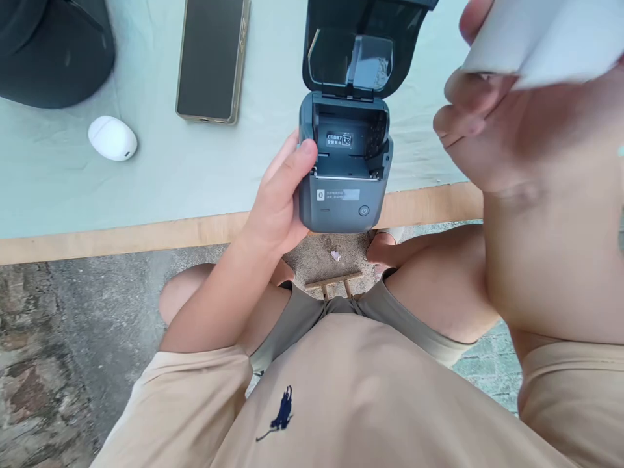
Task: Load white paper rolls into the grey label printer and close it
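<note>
Gripping open printer (347,170) with left hand (279,195); right hand (492,123) pinching white paper (546,39).

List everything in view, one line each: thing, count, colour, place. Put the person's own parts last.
printer: 1, dark grey, lid open, at the table edge, centre
white paper: 1, white, blurred, top right, in the right hand
phone: 1, black screen, gold rim, flat on the cloth
earbud case: 1, white, left on the cloth
dark object: 1, black, top left corner
table cloth: 1, pale green, over a wooden table
left hand: 1, gripping the printer's left side
right hand: 1, raised, holding the paper
</note>
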{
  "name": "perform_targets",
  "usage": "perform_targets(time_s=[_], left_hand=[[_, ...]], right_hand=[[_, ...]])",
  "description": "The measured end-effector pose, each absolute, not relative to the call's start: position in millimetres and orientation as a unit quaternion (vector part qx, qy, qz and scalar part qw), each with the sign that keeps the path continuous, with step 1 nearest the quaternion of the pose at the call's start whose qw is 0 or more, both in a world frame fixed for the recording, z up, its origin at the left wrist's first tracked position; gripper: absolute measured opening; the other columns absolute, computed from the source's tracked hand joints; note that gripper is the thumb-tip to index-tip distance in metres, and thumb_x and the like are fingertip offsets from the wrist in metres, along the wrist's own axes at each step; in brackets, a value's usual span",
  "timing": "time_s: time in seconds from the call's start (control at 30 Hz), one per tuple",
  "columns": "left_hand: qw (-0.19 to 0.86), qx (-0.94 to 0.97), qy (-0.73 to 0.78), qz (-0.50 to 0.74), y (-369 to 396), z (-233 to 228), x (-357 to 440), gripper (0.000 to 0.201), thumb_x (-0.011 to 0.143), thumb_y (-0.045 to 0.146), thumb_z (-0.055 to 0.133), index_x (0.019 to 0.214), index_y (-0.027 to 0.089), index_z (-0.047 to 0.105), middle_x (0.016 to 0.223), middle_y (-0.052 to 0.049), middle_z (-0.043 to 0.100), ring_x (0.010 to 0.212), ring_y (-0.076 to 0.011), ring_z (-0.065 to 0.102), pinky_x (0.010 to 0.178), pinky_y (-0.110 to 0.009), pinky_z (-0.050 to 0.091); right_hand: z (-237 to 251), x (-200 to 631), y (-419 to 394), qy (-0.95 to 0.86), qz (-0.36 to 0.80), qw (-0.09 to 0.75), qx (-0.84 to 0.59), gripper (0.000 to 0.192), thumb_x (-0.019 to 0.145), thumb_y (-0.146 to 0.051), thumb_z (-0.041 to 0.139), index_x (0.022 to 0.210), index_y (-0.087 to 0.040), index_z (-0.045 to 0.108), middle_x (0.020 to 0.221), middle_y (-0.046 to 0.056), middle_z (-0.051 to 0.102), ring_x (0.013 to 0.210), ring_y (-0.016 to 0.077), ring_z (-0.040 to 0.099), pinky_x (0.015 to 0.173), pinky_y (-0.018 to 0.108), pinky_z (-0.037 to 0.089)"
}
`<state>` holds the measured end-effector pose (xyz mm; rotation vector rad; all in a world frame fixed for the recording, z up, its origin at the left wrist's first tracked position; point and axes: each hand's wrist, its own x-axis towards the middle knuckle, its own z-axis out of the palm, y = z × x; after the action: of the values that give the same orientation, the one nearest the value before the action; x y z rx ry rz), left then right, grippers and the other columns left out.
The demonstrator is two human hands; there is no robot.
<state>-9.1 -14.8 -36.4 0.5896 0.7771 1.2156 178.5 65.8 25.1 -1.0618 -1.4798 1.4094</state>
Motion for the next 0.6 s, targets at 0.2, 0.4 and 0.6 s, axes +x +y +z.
perform_targets(time_s=[0.2, 0.4, 0.6], left_hand=[[0.709, 0.275, 0.352, 0.546, -12, -36, -8, 0.031, 0.094, 0.043, 0.052, 0.116, 0.022, 0.061, 0.108, -0.004, 0.072, 0.124, -0.0263, 0.062, 0.111, -0.038, 0.052], [0.713, 0.269, 0.336, 0.554, -12, -37, -8, 0.027, 0.093, 0.041, 0.056, 0.111, 0.023, 0.06, 0.108, -0.004, 0.071, 0.118, -0.0256, 0.066, 0.108, -0.038, 0.053], [0.712, 0.28, 0.334, 0.55, -12, -38, -9, 0.031, 0.093, 0.043, 0.055, 0.115, 0.023, 0.062, 0.106, -0.003, 0.072, 0.131, -0.0259, 0.059, 0.113, -0.037, 0.05]], right_hand=[[-8, 180, 75, -0.476, 0.563, 0.528, -0.421, 0.063, 0.044, -0.052, 0.089, 0.084, -0.024, 0.049, 0.074, -0.002, 0.046, 0.061, 0.0104, 0.05, 0.039, 0.026, 0.028], [-21, 181, 73, -0.641, 0.431, 0.495, -0.399, 0.047, 0.068, -0.044, 0.08, 0.089, -0.02, 0.045, 0.082, 0.0, 0.04, 0.072, 0.0079, 0.044, 0.055, 0.024, 0.036], [-20, 185, 75, -0.75, 0.225, 0.336, -0.524, 0.043, 0.066, -0.026, 0.079, 0.092, -0.019, 0.046, 0.093, 0.002, 0.053, 0.077, 0.008, 0.041, 0.068, 0.026, 0.033]])
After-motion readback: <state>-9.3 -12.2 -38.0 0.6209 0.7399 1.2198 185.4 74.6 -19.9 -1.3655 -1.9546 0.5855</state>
